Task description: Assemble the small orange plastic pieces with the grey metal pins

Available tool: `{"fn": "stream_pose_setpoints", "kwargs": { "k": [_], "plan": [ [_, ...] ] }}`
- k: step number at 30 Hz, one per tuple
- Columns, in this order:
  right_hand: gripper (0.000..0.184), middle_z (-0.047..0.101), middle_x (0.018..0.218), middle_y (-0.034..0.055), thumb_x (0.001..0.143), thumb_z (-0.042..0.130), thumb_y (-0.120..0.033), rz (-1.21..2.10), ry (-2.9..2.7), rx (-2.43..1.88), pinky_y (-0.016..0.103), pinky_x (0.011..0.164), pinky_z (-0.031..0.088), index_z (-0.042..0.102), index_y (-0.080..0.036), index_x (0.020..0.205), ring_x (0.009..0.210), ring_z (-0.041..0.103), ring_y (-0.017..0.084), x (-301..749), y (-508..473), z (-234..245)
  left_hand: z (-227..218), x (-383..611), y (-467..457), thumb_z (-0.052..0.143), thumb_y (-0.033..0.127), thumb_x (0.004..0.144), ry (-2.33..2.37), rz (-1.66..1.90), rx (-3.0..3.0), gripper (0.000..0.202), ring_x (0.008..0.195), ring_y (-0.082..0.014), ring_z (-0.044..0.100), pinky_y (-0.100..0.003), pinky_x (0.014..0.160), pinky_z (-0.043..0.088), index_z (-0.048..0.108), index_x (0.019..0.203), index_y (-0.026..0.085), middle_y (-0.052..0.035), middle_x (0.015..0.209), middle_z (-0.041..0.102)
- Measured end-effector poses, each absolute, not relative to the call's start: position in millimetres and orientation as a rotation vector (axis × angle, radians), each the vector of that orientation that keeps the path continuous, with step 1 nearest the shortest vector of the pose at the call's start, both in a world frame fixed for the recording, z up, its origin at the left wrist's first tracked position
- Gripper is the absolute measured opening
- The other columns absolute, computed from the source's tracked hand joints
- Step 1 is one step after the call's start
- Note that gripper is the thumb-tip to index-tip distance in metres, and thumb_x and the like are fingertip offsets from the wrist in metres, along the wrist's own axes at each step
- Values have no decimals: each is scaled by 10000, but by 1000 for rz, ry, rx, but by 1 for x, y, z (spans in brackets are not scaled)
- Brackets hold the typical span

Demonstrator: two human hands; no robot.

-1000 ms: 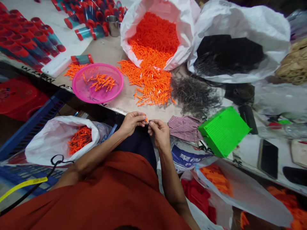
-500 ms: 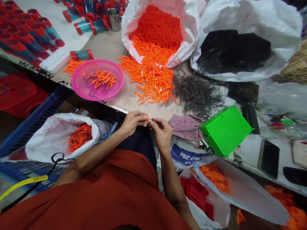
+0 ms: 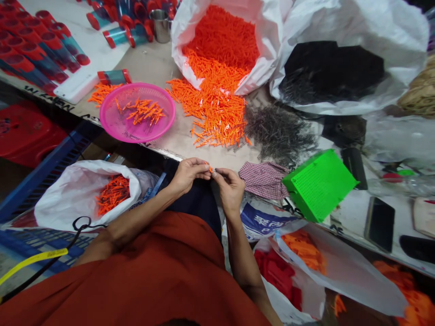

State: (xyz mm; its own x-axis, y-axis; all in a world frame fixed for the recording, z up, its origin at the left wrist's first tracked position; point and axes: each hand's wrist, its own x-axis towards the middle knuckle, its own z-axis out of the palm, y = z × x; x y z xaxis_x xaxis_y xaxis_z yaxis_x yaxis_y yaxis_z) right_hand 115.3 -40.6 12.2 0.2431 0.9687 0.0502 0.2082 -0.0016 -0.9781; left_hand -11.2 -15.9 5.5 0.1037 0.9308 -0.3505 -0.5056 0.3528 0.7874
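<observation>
Pinching a small orange piece (image 3: pixel 211 170) between thumb and fingertips, the left hand (image 3: pixel 186 174) meets the right hand (image 3: pixel 231 188), whose thumb and fingers are closed on the piece's other end. The fingers hide most of it, so any darker part there is hard to make out. It sits just off the near edge of the surface (image 3: pixel 231 157). Beyond lie an orange heap (image 3: pixel 220 118) and a blurred dark heap (image 3: pixel 280 132); the black-filled sack (image 3: pixel 356 20) is cut off above.
</observation>
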Motion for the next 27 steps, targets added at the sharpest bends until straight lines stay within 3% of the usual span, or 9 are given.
{"fn": "stream_pose_setpoints", "kwargs": {
  "k": [14,27],
  "plan": [
    [114,658,702,0,769,607,-286,587,-1325,-1561,250,602,458,663,-187,757,616,573,124,107,-49,9,6,-4,-24,737,231,579,979,1222,564,218,514,-102,609,-244,571,531,616,715,110,0,591,643],
    [108,610,670,-4,791,564,-244,417,-1438,-1587,253,588,421,598,-191,703,599,532,126,102,-51,9,2,-2,-31,645,254,707,1052,1289,868,125,584,-87,588,-220,628,482,608,760,147,14,643,635]
  ]
}}
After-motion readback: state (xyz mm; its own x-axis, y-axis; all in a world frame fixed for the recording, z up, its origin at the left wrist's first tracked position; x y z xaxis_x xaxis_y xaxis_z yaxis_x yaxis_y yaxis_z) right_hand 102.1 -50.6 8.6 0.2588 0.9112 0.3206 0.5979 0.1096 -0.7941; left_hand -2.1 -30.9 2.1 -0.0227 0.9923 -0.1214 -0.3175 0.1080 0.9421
